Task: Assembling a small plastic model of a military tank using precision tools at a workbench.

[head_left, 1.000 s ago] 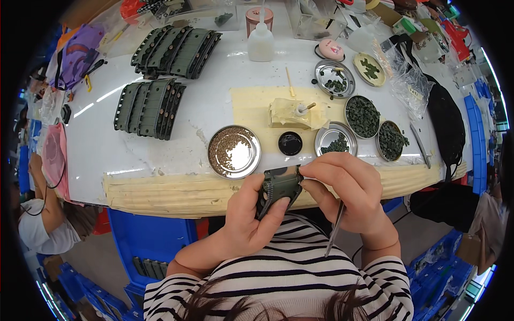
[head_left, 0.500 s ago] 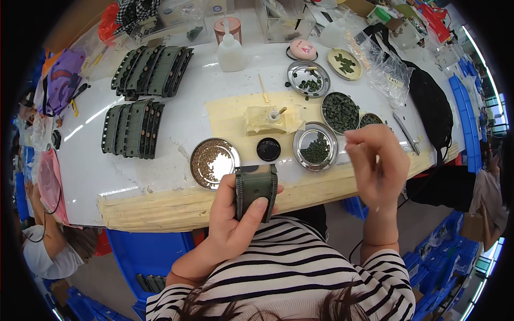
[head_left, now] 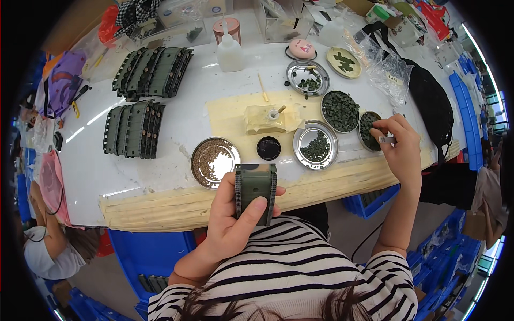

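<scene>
My left hand [head_left: 225, 232] grips a dark green curved plastic piece [head_left: 256, 184] with ridged side edges, thumb pressed across its face. That piece is upright in front of my chest, at the table's front edge. To the right, my right hand [head_left: 402, 152] is over the near side of a small round dish [head_left: 362, 140] of dark green bits. Its thumb and fingers are pinched together, and something short and silver-grey shows between them; its kind cannot be made out. Left of that dish stands a larger round dish [head_left: 323, 119] heaped with dark green chips.
Metal dishes hold brown granules [head_left: 202, 161] and green granules [head_left: 316, 147]. Between them are a black-filled cup [head_left: 269, 148] and a taped block [head_left: 259, 122] holding a small pot. Stacked green curved pieces [head_left: 131, 131] lie left; a squeeze bottle [head_left: 231, 56] stands behind.
My right hand has moved right and forward, from above the table's front edge to the small dish of dark green bits. My left hand and the green piece stay nearly still.
</scene>
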Action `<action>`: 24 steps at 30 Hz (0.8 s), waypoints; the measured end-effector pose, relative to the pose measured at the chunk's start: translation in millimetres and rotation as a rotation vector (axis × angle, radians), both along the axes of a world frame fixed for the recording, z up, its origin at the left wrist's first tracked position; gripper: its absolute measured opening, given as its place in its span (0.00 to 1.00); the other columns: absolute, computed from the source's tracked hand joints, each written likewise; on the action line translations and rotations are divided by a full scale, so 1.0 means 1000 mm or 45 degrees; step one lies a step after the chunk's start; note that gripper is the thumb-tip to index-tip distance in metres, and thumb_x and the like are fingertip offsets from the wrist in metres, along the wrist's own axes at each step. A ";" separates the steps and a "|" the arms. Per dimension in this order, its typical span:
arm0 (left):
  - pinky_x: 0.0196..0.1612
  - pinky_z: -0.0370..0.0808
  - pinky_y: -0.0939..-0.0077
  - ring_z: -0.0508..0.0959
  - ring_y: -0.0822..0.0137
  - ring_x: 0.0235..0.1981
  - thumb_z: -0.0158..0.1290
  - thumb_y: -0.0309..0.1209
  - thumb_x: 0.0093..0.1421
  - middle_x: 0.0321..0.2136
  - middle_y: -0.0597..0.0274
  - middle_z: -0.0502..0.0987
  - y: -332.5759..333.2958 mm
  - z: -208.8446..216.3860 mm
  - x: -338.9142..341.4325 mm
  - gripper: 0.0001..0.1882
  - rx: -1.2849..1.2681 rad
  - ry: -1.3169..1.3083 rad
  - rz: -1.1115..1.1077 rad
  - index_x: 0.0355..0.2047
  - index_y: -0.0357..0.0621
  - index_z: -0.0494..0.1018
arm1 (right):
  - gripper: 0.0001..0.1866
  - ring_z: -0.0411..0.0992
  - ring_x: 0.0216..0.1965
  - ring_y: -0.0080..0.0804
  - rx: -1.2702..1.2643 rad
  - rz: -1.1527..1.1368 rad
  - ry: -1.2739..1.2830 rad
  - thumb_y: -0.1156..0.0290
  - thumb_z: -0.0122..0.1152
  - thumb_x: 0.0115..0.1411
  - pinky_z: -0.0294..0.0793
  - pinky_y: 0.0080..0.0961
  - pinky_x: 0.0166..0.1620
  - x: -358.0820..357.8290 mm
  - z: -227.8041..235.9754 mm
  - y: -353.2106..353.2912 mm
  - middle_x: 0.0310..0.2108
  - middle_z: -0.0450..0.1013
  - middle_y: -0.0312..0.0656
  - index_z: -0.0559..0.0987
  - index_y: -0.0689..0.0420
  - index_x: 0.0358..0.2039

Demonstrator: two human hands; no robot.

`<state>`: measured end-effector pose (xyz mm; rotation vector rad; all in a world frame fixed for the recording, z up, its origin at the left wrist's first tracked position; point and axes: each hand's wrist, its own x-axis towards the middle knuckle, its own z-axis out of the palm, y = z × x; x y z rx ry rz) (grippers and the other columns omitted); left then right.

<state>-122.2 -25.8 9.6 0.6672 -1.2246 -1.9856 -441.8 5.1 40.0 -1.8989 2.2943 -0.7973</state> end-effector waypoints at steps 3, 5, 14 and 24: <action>0.43 0.75 0.77 0.74 0.72 0.38 0.42 0.25 0.65 0.45 0.46 0.72 -0.001 0.000 0.001 0.17 0.018 0.009 0.003 0.53 0.36 0.55 | 0.08 0.72 0.27 0.31 -0.018 0.005 0.023 0.85 0.61 0.46 0.66 0.26 0.28 -0.003 -0.004 -0.001 0.26 0.70 0.41 0.76 0.63 0.28; 0.43 0.75 0.77 0.74 0.72 0.39 0.42 0.25 0.65 0.45 0.46 0.72 -0.001 0.000 0.001 0.17 0.034 0.018 0.008 0.53 0.36 0.56 | 0.07 0.71 0.26 0.31 -0.032 0.006 0.016 0.84 0.60 0.47 0.66 0.26 0.27 -0.001 -0.002 -0.002 0.26 0.70 0.41 0.75 0.63 0.27; 0.43 0.75 0.71 0.76 0.68 0.37 0.42 0.26 0.65 0.44 0.45 0.72 0.000 0.000 -0.003 0.19 0.003 -0.012 0.064 0.55 0.37 0.55 | 0.06 0.59 0.18 0.22 -0.143 -0.055 0.033 0.81 0.63 0.50 0.58 0.22 0.22 -0.004 -0.006 0.001 0.19 0.70 0.38 0.72 0.62 0.24; 0.43 0.75 0.69 0.76 0.65 0.36 0.42 0.26 0.65 0.44 0.45 0.72 0.001 -0.003 -0.001 0.19 -0.036 -0.042 0.048 0.55 0.38 0.54 | 0.07 0.69 0.25 0.18 -0.228 -0.116 -0.162 0.82 0.63 0.50 0.63 0.17 0.27 -0.010 -0.014 0.000 0.24 0.75 0.34 0.80 0.61 0.32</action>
